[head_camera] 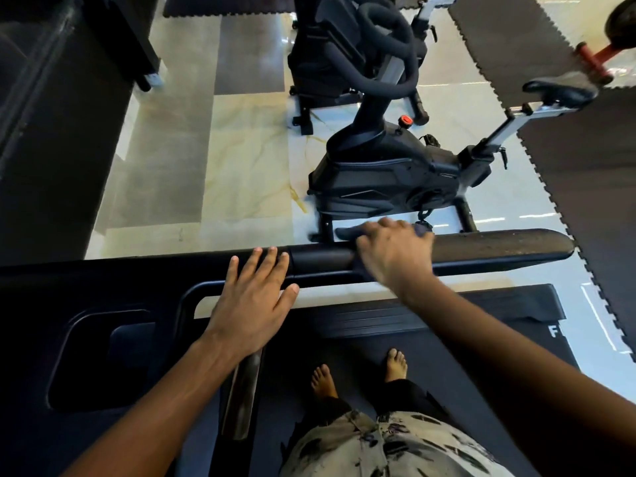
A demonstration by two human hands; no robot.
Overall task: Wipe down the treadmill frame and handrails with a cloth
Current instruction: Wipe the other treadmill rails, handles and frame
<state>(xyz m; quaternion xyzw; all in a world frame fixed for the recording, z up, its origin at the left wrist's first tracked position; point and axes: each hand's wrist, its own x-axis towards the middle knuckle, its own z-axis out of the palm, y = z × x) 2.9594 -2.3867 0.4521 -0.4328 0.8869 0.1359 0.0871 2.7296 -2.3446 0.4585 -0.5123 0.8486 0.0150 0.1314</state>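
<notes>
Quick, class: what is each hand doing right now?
Left hand: open, flat on the handrail.
Right hand: curled over the cloth, pressing it on the handrail.

A single white letter "F" [553, 331] stood on the dark treadmill deck [499, 315]; whatever followed it was hidden. Nothing else was legible.

head cam | worn on head, wide-angle | faces steeply down and forward | close above handrail [499, 247]

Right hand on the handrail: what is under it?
A dark cloth, its ends poking out beside the right hand, pressed onto the padded handrail. The hand covers most of the cloth.
</notes>
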